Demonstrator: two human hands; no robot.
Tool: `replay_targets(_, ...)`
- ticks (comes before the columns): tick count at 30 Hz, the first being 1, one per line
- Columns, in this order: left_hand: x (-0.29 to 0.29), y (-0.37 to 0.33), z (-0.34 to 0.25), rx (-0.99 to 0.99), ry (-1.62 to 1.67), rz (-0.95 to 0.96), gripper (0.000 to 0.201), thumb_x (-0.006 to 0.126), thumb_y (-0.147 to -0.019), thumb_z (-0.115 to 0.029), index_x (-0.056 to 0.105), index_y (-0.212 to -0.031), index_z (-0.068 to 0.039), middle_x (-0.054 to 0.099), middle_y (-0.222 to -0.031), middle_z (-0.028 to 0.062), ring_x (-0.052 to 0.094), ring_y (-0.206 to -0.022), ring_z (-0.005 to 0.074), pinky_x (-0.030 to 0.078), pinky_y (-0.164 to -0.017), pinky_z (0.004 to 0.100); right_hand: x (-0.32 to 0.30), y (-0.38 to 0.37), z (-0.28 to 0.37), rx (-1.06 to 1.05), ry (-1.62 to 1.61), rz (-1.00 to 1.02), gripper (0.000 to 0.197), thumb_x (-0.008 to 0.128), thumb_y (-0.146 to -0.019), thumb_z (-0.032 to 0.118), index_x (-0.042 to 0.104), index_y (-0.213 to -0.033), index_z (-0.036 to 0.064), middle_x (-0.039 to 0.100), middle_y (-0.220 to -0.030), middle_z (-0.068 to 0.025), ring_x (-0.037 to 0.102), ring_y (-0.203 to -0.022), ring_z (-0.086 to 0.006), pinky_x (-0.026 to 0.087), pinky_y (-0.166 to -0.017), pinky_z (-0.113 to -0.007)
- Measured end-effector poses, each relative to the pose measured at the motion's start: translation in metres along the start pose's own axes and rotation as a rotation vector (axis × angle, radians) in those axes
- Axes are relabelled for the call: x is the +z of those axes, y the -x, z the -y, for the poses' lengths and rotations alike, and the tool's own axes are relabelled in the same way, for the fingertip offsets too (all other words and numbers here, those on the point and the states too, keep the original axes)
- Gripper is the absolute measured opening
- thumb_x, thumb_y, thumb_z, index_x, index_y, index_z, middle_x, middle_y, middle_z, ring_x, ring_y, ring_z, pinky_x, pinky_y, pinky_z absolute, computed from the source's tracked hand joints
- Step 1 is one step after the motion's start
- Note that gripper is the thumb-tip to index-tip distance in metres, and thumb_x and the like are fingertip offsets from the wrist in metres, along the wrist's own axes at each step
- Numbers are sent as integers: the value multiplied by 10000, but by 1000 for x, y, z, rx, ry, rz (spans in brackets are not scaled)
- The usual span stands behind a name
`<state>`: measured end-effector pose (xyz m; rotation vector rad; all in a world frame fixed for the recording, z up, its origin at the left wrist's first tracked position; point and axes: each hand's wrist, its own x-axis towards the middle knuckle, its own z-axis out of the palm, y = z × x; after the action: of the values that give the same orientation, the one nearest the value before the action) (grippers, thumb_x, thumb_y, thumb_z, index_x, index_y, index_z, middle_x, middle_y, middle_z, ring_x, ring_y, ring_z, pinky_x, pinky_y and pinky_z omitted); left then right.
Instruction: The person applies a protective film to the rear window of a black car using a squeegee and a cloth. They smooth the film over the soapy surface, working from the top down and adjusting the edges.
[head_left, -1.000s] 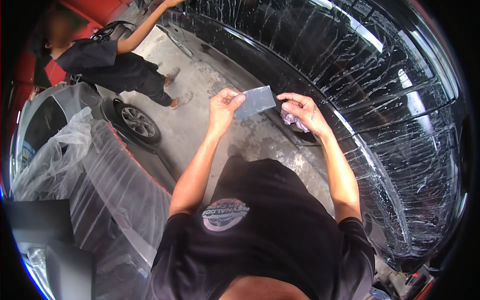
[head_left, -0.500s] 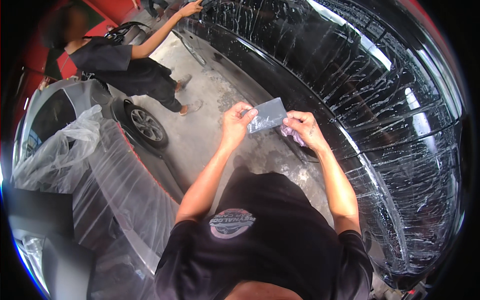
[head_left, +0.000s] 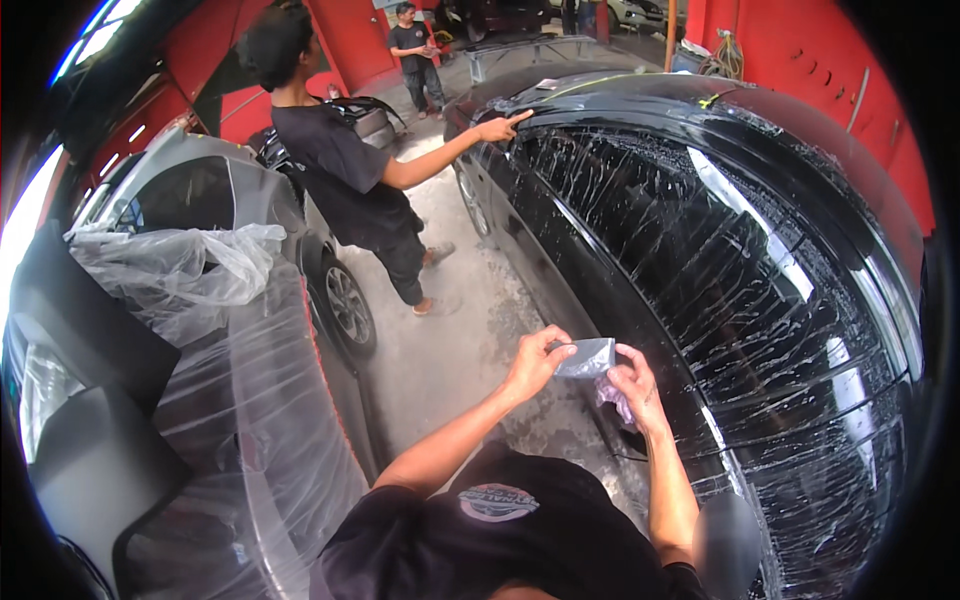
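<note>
card and cloth in hand, streaked glass beside

left hand (head_left: 535,368): thumb and fingers clamped on the left end of a grey card (head_left: 585,358). right hand (head_left: 637,388): fingertips at the card's right end, a crumpled purple cloth (head_left: 614,402) gripped below. hands near each other, the card between them, raised over the floor (head_left: 430,350) and well off the glass (head_left: 640,240).

progress, as judged: wetting of the glass looks done, as pale runs and drops cover it. card work there looks unfinished; streaks lie across most of the surface. whether any patch is finished, cannot tell.

surroundings: black car (head_left: 560,265) at right; grey car (head_left: 265,185) at left, plastic sheet (head_left: 275,420) draped over it. a co-worker (head_left: 335,165) touches or points at the black car's far end; contact unclear.
</note>
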<state>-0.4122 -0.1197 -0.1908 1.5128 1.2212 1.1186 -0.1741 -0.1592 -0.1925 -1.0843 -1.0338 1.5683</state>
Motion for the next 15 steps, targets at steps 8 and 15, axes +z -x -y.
replay_targets(8, 6, -2, 7, 72, 63, 94, 121, 780, -917, -67, 713, -1010, -29, 728, -871, 43, 672, -804, 112, 547, -732, 324, -17, -2, -12, 21, 125, 60, 157, 766, -941, 125, 750, -1036, 1, 703, -896, -3, 616, -805, -85, 495, -733, -264)
replay_targets(15, 3, -11, 12, -74, 562, 72, 586, 769, -927, -18, 529, -1460, -59, 718, -1167, 109, 703, -1074, 214, 572, -959, 384, -12, -13, -8, -8, 12, -40, 143, 763, -946, 100, 738, -1050, 6, 718, -901, -8, 644, -790, -75, 523, -730, -247)
